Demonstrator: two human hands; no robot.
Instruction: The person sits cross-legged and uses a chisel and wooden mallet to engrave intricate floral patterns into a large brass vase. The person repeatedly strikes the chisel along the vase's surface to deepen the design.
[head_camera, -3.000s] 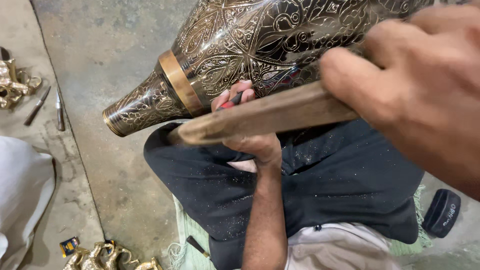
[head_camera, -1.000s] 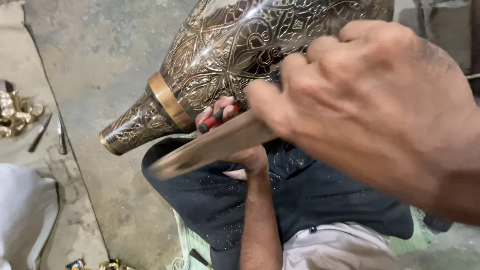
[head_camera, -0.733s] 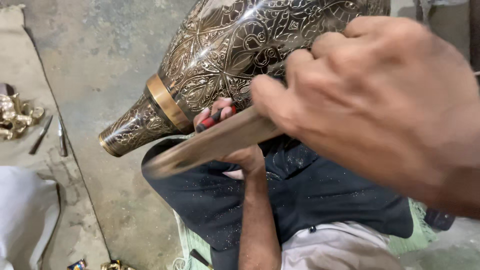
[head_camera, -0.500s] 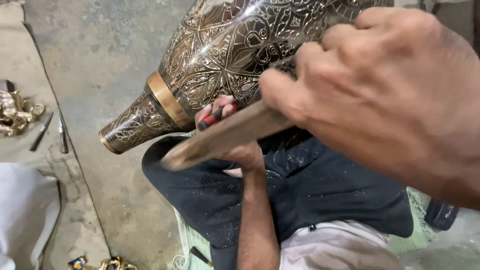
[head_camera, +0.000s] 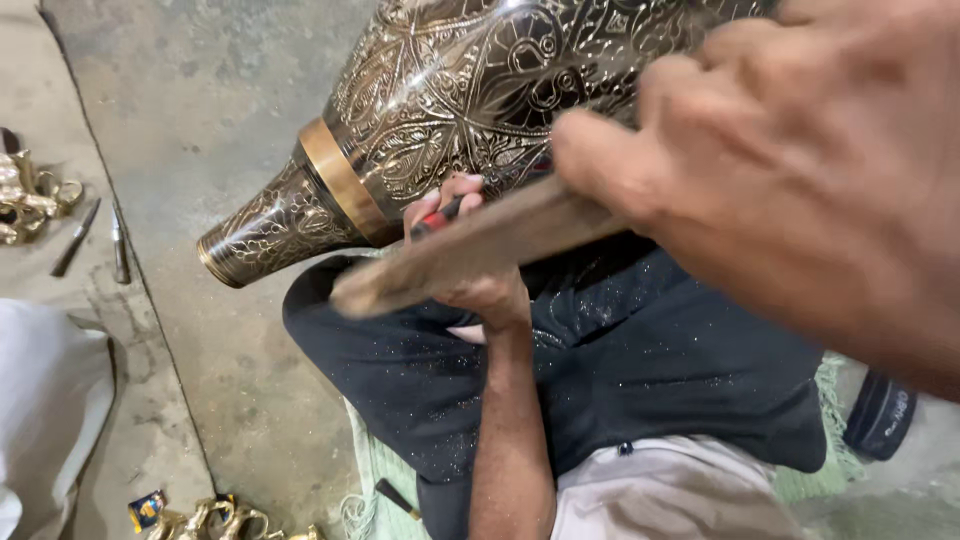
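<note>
Brass vase (head_camera: 470, 110) lies across my lap; left hand (head_camera: 470, 270) pinches a red-handled chisel (head_camera: 440, 212) to it, right hand (head_camera: 800, 170) grips the wooden mallet (head_camera: 470, 250), mid-engraving. Next strike needs a square hit.

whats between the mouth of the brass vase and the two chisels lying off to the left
In the head view, only bare concrete floor lies between the engraved vase mouth and the two chisels; a thin seam in the floor crosses that stretch.
</note>
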